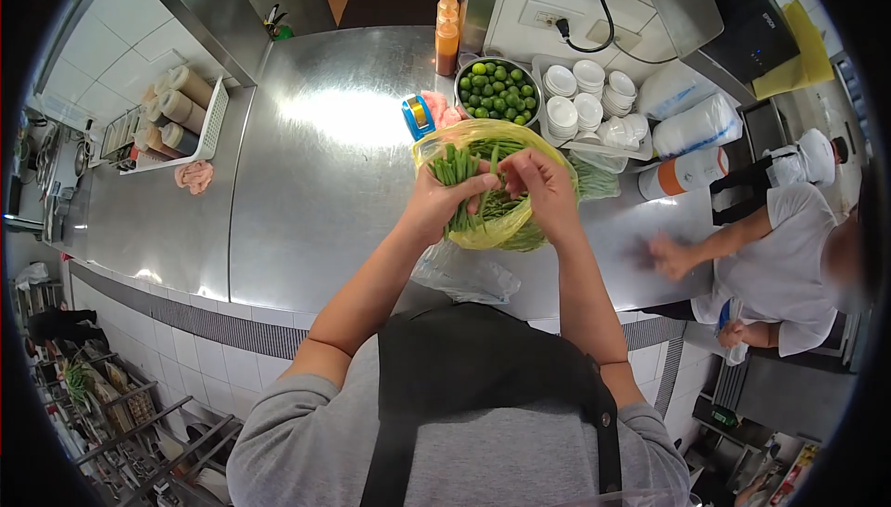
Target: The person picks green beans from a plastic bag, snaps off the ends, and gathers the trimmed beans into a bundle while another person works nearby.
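My left hand [444,199] is wrapped round a bunch of green beans [453,167], over the left side of a yellow plastic bag [520,233]. More long green beans [506,149] lie inside the open bag. My right hand [543,187] is at the bag's right side, its thumb and fingers pinched together close to the bunch; what they hold is too small to make out. A clear plastic bag [469,275] lies at the counter edge below the yellow bag.
Behind the bag are a bowl of green limes [497,91], a blue tape roll [418,117], sauce bottles [446,43] and stacked white cups [588,110]. A white basket of bottles [215,131] stands left on the steel counter [316,182]. A co-worker [775,261] is at the right.
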Tool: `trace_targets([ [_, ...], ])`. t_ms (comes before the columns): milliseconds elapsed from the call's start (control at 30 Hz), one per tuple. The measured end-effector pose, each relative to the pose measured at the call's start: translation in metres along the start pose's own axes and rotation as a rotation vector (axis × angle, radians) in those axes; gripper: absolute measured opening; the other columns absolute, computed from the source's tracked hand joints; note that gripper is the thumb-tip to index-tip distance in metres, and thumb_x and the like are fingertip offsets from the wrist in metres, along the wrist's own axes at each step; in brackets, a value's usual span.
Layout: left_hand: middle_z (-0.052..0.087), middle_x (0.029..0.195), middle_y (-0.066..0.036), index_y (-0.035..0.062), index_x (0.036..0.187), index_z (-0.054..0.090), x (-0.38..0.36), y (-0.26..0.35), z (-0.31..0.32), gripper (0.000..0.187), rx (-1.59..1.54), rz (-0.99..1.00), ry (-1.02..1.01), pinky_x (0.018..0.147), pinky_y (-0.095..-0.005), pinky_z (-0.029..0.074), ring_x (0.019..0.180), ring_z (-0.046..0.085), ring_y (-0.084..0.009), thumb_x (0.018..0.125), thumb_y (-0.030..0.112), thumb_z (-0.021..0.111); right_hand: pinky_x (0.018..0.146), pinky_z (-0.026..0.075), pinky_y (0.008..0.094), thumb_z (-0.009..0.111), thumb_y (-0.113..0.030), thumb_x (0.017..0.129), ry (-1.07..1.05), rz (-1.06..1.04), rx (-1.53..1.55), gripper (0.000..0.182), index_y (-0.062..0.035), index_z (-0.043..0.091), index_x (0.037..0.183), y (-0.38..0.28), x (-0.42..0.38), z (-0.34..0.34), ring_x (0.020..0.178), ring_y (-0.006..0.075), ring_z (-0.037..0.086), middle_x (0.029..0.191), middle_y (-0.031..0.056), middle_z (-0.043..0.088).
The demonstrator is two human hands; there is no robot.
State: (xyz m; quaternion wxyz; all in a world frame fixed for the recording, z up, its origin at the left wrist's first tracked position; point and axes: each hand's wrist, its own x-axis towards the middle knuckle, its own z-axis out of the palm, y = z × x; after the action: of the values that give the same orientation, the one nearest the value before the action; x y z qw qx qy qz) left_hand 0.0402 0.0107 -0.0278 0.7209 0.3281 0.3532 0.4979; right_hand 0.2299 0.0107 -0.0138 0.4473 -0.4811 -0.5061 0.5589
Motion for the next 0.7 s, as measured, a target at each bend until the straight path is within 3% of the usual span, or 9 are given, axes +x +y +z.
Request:
trace_targets([
  [133,0.067,0.081,-0.006,-0.0018,0.100,0.065,-0.004,-0.002,0.003,0.023,0.082,-0.020,-0.103,0.049,-0.0239,0.045,0.055,0.057,-0.0096,0.082,0.001,0.078,0.066,0.046,0.0243,0.066,-0.010,0.094,0.024,-0.054,-0.051,0.006,-0.0053,0.068,0.092,-0.007,0.003,0.006,0.074,0.0044,0.055,0.080,-0.0021,0.062],
  [233,0.067,0.081,-0.006,-0.0015,0.099,0.065,-0.002,-0.005,0.008,0.022,0.083,-0.032,-0.087,0.048,-0.0245,0.046,0.055,0.057,-0.0098,0.081,0.000,0.077,0.066,0.046,0.0259,0.068,-0.010,0.092,0.080,-0.199,-0.202,0.007,-0.0033,0.068,0.090,-0.009,0.004,0.011,0.073,0.0102,0.058,0.078,0.0015,0.062],
  [300,0.067,0.081,-0.007,-0.0013,0.099,0.064,-0.001,-0.005,0.006,0.022,0.077,-0.036,-0.048,0.048,-0.0247,0.046,0.054,0.057,-0.0100,0.081,-0.001,0.077,0.062,0.044,0.0261,0.068,-0.007,0.092,0.225,-0.621,-0.668,0.007,-0.0009,0.067,0.088,-0.013,0.004,0.016,0.067,0.0161,0.057,0.078,0.0057,0.061],
  [433,0.068,0.084,-0.007,0.0002,0.100,0.062,0.000,-0.006,0.005,0.022,0.023,-0.069,-0.001,0.049,-0.0242,0.047,0.056,0.058,-0.0103,0.082,0.000,0.076,0.063,0.046,0.0331,0.069,-0.012,0.089,0.349,-0.729,-0.736,0.013,0.0005,0.067,0.087,0.008,0.012,0.007,0.071,0.0296,0.058,0.074,0.0122,0.056],
  [500,0.069,0.085,-0.007,0.0010,0.100,0.062,0.001,-0.005,0.001,0.022,-0.005,-0.067,0.036,0.049,-0.0239,0.047,0.057,0.058,-0.0102,0.083,0.000,0.076,0.062,0.044,0.0336,0.068,-0.019,0.092,0.181,-0.314,-0.951,0.022,0.0011,0.065,0.085,0.014,0.009,-0.004,0.071,0.0241,0.059,0.073,0.0115,0.054],
  [533,0.069,0.087,-0.008,0.0019,0.100,0.062,0.004,-0.005,-0.002,0.020,-0.060,-0.028,0.083,0.049,-0.0231,0.047,0.058,0.059,-0.0095,0.085,0.001,0.074,0.062,0.044,0.0336,0.068,-0.019,0.092,0.179,-0.313,-0.951,0.022,0.0011,0.065,0.085,0.022,0.009,-0.007,0.071,0.0241,0.059,0.073,0.0115,0.054],
  [600,0.070,0.089,-0.008,0.0028,0.100,0.062,0.011,-0.004,-0.008,0.018,-0.117,0.011,0.126,0.049,-0.0224,0.048,0.059,0.059,-0.0088,0.086,0.002,0.073,0.064,0.044,0.0312,0.066,-0.025,0.094,0.020,-0.008,-0.618,0.028,0.0011,0.066,0.084,0.032,0.008,-0.010,0.070,0.0162,0.058,0.074,0.0081,0.057],
  [633,0.071,0.090,-0.008,0.0035,0.100,0.062,0.012,-0.004,-0.011,0.015,-0.214,0.049,0.177,0.050,-0.0216,0.048,0.059,0.059,-0.0081,0.088,0.002,0.072,0.064,0.044,0.0312,0.066,-0.025,0.094,0.021,-0.007,-0.619,0.028,0.0011,0.066,0.084,0.034,0.006,-0.010,0.070,0.0162,0.058,0.074,0.0081,0.057],
  [700,0.071,0.091,-0.008,0.0047,0.101,0.063,0.015,0.000,-0.014,0.012,-0.285,0.105,0.260,0.052,-0.0203,0.049,0.059,0.059,-0.0067,0.091,0.003,0.070,0.066,0.046,0.0256,0.063,-0.027,0.100,-0.126,0.062,-0.076,0.031,0.0007,0.067,0.087,0.035,0.000,-0.001,0.071,0.0082,0.057,0.078,0.0009,0.064],
])
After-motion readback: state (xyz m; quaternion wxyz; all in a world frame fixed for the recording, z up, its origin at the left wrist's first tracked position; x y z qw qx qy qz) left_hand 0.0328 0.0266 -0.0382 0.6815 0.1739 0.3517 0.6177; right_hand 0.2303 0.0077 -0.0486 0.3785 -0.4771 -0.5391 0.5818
